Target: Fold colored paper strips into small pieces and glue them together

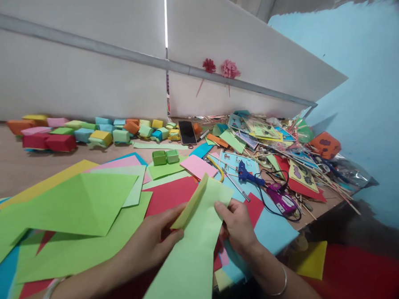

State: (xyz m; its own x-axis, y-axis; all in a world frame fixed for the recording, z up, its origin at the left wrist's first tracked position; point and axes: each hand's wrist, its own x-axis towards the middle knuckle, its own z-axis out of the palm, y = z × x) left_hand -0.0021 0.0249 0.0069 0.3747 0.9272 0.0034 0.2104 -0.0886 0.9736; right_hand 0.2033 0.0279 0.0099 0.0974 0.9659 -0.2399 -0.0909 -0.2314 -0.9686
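Note:
A long strip of light green paper [194, 252] runs from the bottom of the view up between my hands. Its left edge is folded up into a narrow, yellowish-green flap [190, 205]. My left hand [166, 230] pinches that flap, thumb in front and fingers behind. On the other edge, my right hand [237, 225] grips the paper near its top right corner, with the thumb pressed on the face. Beneath lie a red sheet [168, 192] and a pink sheet [198, 166]. Two small green paper boxes [165, 157] stand just beyond.
Bright green sheets [83, 201] spread across the left of the table. Several small folded paper boxes [61, 143] line the back, beside a phone [187, 133]. To the right are a blue glue gun [248, 174], a purple device [280, 199] with cable, sticks and cards.

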